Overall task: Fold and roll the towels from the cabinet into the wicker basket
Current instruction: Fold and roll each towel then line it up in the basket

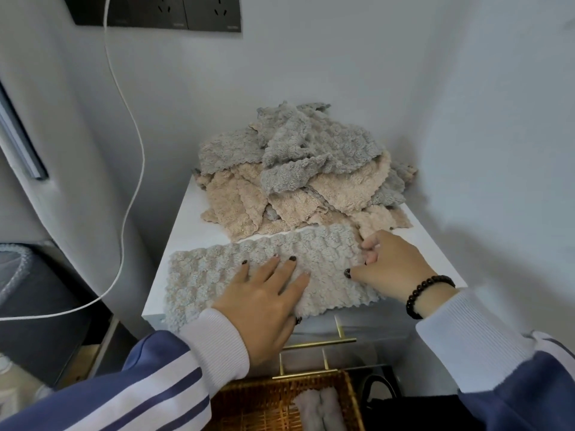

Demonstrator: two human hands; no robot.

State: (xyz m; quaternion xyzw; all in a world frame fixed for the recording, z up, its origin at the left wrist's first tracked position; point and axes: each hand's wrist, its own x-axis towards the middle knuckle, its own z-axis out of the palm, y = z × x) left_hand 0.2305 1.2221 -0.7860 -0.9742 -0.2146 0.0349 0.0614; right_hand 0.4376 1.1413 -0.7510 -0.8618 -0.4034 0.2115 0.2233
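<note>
A folded grey-beige fluffy towel (214, 269) lies as a long strip across the front of the white cabinet top (183, 219). My left hand (264, 300) rests flat on its middle with straight fingers. My right hand (395, 262) pinches the strip's right end, fingers curled round the fabric. Behind them a loose heap of grey and beige towels (298, 175) fills the back of the cabinet top. Below, the wicker basket (267, 402) holds two rolled grey towels (320, 409).
White walls close in on both sides of the cabinet. A white cable (130, 194) hangs from the sockets (161, 10) down the left. Gold drawer handles (317, 343) stick out under the top. A dark bag (389, 396) sits right of the basket.
</note>
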